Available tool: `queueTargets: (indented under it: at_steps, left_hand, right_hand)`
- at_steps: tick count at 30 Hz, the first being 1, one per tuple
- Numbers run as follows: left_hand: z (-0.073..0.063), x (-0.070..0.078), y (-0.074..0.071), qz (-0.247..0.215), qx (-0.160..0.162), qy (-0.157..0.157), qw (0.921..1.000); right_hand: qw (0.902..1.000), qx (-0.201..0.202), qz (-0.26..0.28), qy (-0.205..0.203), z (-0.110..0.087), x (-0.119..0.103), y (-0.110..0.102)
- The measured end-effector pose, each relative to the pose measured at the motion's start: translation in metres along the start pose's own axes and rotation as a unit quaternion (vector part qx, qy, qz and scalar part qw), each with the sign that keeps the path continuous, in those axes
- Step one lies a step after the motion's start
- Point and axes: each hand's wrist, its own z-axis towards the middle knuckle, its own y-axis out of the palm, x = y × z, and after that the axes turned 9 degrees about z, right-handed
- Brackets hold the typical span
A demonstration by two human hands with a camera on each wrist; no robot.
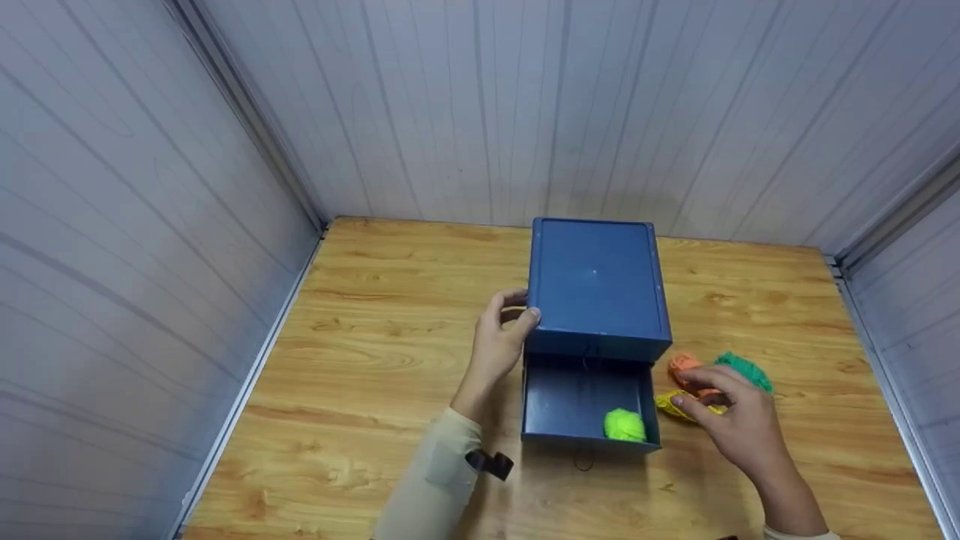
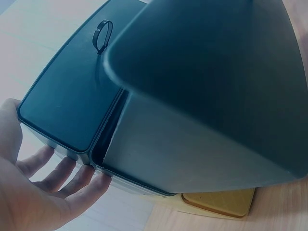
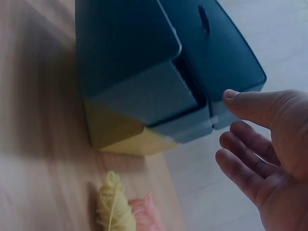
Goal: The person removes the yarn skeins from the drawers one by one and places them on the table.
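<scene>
Where the lower drawer (image 1: 562,405) juts open, lime yarn (image 1: 625,425) inside, front-right corner

Right of centre in the head view, a drawer cabinet (image 1: 596,277) stands on a table (image 1: 375,337). Its open drawer (image 1: 562,405) juts toward the bottom edge, a yarn ball (image 1: 625,425) in the near right corner. Left hand (image 1: 496,341) at the cabinet's left; three more yarn bundles (image 1: 744,370) right.
</scene>
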Motion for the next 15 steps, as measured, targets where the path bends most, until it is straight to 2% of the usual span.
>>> queueTargets:
  at_steps: [9,15]
  left_hand:
    - [-0.001,0.002,0.001,-0.009,0.002,-0.006,0.9999]
    - [0.000,0.000,0.001,-0.014,0.000,0.000,0.9999]
  right_hand:
    - [0.9991,-0.028,0.009,-0.030,0.001,-0.018,0.010]
    - [0.9954,-0.055,0.042,-0.067,0.003,-0.025,0.020]
